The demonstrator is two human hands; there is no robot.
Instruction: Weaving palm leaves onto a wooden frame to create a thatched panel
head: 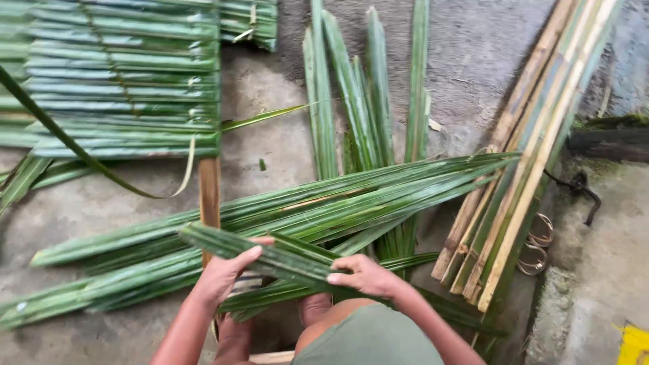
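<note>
Bare concrete floor [270,88], grey and dusty, carries everything seen from the head camera; no raised surface is in view. A folded green palm leaf [270,255] is held low in the middle of the frame, just above the person's knees; the fingers [251,251] of the left hand [223,274] are pressed together and curled over its near end, thumb on top; the fingers [338,276] of the right hand [365,276] are likewise closed flat over the leaf a little further along, so that the fold is pinched between both hands. Both forearms are brought in from below, elbows bent, wrists turned inward toward each other; the left arm is angled up from the lower left, the right from the lower right.

Outward from the hands, a loose heap of long leaves [304,203] lies slanting across the floor, and it is judged to be stock not yet worked; a wooden slat [209,192] stands out from beneath it, running up toward a finished panel of folded leaves [122,81] laid in neat overlapping rows at the upper left; that panel suggests a good part of the work is done, while the heap suggests much is left. More upright leaves [365,94] are spread at the top centre; a bundle of bamboo strips [534,135] is laid along the right side, with wire rings [537,247] beside its lower end; a yellow object [634,345] shows at the bottom right corner, too cropped to be told.
</note>
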